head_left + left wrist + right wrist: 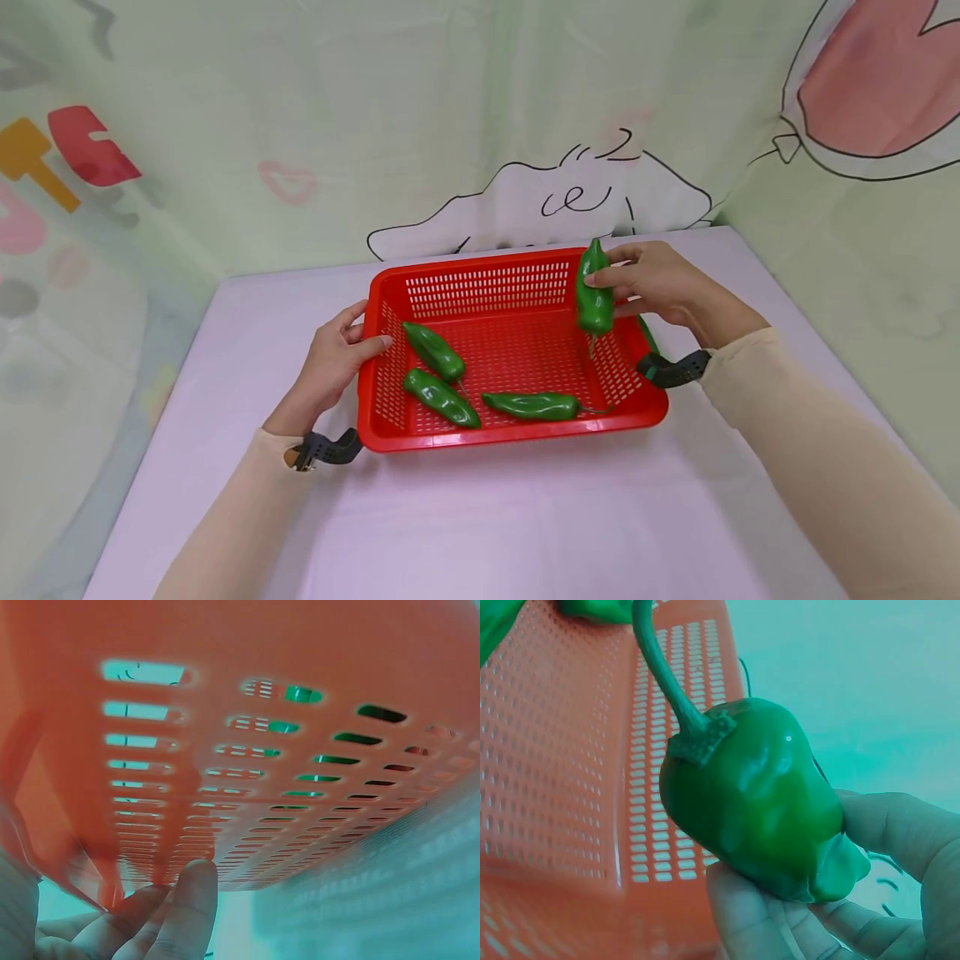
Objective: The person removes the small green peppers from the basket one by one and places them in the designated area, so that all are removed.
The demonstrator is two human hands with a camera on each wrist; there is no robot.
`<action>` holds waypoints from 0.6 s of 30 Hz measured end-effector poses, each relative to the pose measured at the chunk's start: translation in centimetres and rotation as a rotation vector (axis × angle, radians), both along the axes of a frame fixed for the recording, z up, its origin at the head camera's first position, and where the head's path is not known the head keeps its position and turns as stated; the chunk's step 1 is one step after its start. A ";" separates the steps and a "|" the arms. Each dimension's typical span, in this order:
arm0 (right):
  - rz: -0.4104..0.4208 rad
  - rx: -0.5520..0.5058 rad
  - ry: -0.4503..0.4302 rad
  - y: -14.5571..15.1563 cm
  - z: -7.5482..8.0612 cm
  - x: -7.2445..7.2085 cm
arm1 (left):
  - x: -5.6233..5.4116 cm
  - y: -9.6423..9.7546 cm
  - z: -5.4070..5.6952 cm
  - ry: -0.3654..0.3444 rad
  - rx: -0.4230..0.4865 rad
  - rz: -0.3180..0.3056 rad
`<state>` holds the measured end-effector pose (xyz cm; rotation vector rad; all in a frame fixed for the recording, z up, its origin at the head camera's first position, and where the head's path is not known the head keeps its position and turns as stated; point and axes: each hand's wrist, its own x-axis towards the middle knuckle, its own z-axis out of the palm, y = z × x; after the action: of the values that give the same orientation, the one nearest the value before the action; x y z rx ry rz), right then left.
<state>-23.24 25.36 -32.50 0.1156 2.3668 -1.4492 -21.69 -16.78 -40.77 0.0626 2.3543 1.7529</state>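
A red plastic basket (517, 350) with slotted walls stands on the table, holding three green peppers: one by the left wall (435, 352), one below it (441, 398) and one along the near wall (531, 406). My left hand (328, 357) grips the basket's left rim, its thumb over the edge; in the left wrist view the fingers (191, 907) lie against the slotted outer wall. At the right end, my right hand (660, 279) pinches another green pepper (754, 802) between thumb and fingers. It hangs above the basket, stem downward.
A green thing (648, 335) shows just outside the basket's right wall, mostly hidden by the rim and wrist. The pale lilac table (465, 525) backs onto a printed cloth (375, 125). Dark wrist straps (675, 371) sit beside the basket.
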 end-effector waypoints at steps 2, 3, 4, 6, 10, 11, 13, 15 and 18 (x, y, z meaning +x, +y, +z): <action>-0.003 0.009 0.014 0.7 0.0 0.0 | -0.1 0.0 0.0 0.000 -0.006 0.003; -0.006 0.012 0.022 1.1 0.1 0.0 | -0.1 0.0 0.0 -0.002 -0.006 0.005; -0.007 0.011 0.028 1.6 0.0 0.0 | -0.1 0.0 -0.1 -0.005 -0.007 0.007; -0.011 0.017 0.039 2.5 0.0 0.0 | -0.2 0.0 -0.1 -0.006 -0.009 0.009; -0.029 0.021 0.046 4.3 0.1 0.1 | -0.1 0.1 -0.1 -0.002 -0.011 0.009; -0.032 0.027 0.044 4.7 0.1 0.1 | -0.1 0.1 -0.2 0.002 -0.010 0.009; -0.038 0.034 0.034 5.6 -0.1 0.1 | -0.1 0.1 -0.2 0.008 -0.009 0.009; -0.038 0.048 0.021 6.4 -0.3 0.0 | -0.1 0.1 -0.3 0.011 -0.007 0.015; -0.033 0.073 0.002 7.5 -0.8 -0.1 | 0.0 0.1 -0.4 0.012 -0.009 0.024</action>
<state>-23.32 32.87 -33.26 0.1732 2.4309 -1.3777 -21.74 -16.66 -41.19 0.0445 2.3805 1.7580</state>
